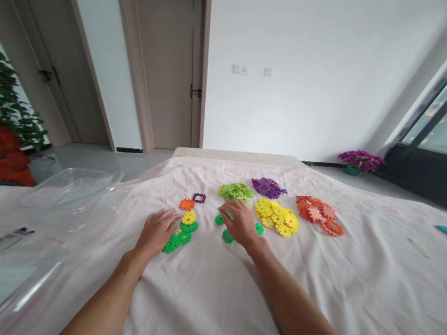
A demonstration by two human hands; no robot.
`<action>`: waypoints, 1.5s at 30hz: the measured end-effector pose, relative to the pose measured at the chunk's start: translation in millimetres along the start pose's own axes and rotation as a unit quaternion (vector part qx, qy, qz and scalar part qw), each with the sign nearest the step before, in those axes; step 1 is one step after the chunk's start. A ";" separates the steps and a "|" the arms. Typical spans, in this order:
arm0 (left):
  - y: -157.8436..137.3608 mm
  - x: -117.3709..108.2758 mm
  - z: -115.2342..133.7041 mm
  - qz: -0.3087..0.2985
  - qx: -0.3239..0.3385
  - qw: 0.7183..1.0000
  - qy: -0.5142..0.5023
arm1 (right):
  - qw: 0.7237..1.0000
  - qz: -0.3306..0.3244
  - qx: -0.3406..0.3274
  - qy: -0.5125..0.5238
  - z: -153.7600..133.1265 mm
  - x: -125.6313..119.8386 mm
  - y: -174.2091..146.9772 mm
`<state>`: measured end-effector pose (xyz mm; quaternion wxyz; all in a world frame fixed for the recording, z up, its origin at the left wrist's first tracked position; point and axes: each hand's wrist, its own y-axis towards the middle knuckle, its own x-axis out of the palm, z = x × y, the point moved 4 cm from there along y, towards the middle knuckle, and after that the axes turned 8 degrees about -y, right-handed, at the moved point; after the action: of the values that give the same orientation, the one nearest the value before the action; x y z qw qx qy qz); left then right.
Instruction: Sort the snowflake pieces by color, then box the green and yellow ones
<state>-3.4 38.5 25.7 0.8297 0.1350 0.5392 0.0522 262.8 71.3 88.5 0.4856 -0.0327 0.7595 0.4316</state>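
Observation:
My left hand (157, 229) lies low over the cloth, fingers stretched out, beside a short row of dark green snowflake discs (173, 243) and a yellow snowflake disc (189, 218). An orange square piece (187, 204) and a purple square frame (199, 198) are just past its fingertips. My right hand (243, 225) is closed, with a small green snowflake disc (228, 215) at its fingertips. Loose green discs lie around it, one green disc (228, 237) below the fingers. Part of this group is hidden by the hand.
Beyond my right hand are a light green pile (235, 191), a purple pile (267, 187), a yellow pile (277, 216) and an orange-red pile (318, 213). Clear plastic containers (74, 189) stand at left. A thin stick (419, 247) lies at right on the pale cloth (353, 305).

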 end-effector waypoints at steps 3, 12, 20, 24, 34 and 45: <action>0.2 0.2 0.0 -0.002 0.003 1.000 0.002 | 0.993 -0.076 -0.095 0.010 -46.8 14.6 -4.7; 0.3 1.5 -1.8 0.009 0.009 1.000 0.011 | 0.980 -0.144 -0.140 -0.009 -78.7 27.8 -13.4; 0.4 0.5 -0.1 0.006 0.012 1.000 0.012 | 0.986 -0.118 -0.117 -0.022 -71.1 27.8 -13.1; 0.5 0.5 -0.4 0.003 0.010 1.000 0.017 | 0.985 -0.128 -0.112 -0.020 -71.8 30.3 -12.7; -0.3 -1.1 2.1 0.008 0.009 1.000 0.014 | 0.982 -0.142 -0.125 0.011 -69.8 32.5 -14.3; 0.0 -1.7 2.2 0.002 0.007 1.000 0.012 | 0.983 -0.139 -0.116 0.024 -65.7 37.3 -14.1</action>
<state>-2.1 37.7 28.0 0.8218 0.1411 0.5495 0.0523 203.2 31.1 61.4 0.5153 -0.2040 0.7041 0.4440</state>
